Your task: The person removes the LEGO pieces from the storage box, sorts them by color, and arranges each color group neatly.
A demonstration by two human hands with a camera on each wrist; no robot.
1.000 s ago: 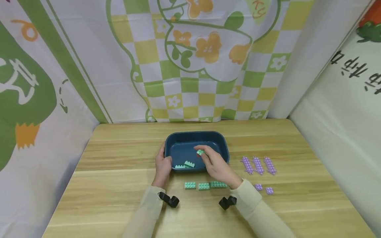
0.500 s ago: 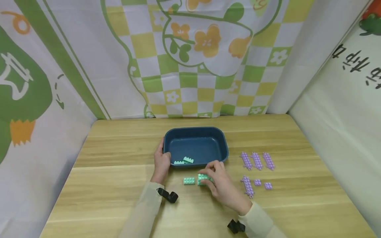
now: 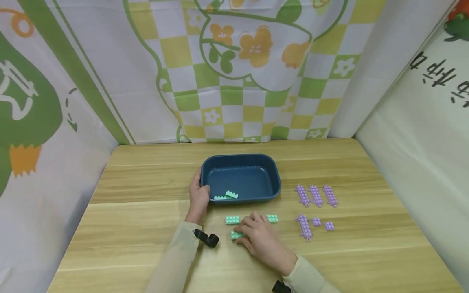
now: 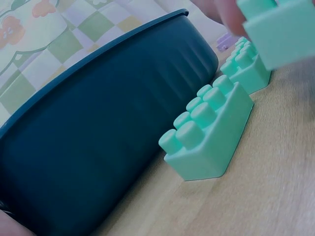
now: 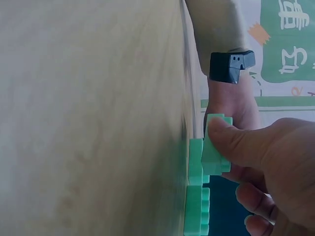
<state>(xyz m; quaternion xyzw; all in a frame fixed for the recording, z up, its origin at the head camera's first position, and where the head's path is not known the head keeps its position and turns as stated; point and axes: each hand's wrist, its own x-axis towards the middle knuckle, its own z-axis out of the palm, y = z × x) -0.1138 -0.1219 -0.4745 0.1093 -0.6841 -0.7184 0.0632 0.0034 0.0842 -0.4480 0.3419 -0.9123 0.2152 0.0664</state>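
Observation:
My left hand (image 3: 199,199) grips the left end of a dark blue rectangular dish (image 3: 242,156), its thumb near the rim. Inside the dish, at its front left, lie two mint-green building bricks (image 3: 231,195). Between thumb and fingers my right hand (image 3: 261,240) pinches another mint-green brick (image 3: 236,235), just in front of the dish. In the right wrist view the thumb lies flat on this held brick (image 5: 214,152). A row of green bricks stands along the dish's front, with a left one (image 3: 232,220) and a right one (image 3: 272,219) showing; the hand hides the row's middle.
On the right of the wooden table (image 3: 146,252) lie purple pieces: three long studded ones in a row, another long one (image 3: 304,227) before them, and two small square bricks (image 3: 329,226). Printed cloths (image 3: 220,97) hang behind and at both sides.
My right hand has moved from above the dish toward me, carrying a green brick out over the row to in front of it. The left hand stays on the dish.

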